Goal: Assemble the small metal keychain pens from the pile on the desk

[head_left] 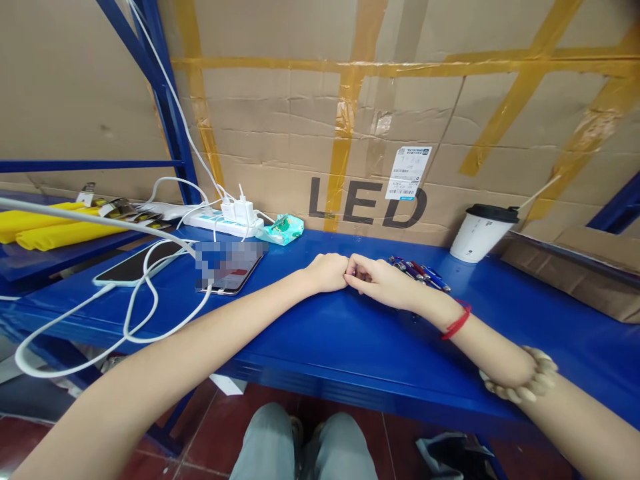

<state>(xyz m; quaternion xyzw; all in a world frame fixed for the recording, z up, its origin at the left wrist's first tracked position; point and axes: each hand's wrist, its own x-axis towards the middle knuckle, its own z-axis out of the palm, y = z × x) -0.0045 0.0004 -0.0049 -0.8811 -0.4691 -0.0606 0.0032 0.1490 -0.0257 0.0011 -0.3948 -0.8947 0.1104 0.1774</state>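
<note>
In the head view, both hands meet at the middle of the blue surface (pixel 320 333). The left hand (pixel 329 272) is curled into a loose fist, and the right hand (pixel 383 283) pinches a small, mostly hidden item against it; what it is I cannot tell. Just behind the right hand lies a bunch of pens (pixel 420 272). Farther right stands a paper cup (pixel 481 233).

Bright even light, soft shadows, sharp centre — wide-angle stretch at edges

Pens (pixel 420 270) crowd the right; cup (pixel 481 232) beyond; phones (pixel 231 268) left.
</note>
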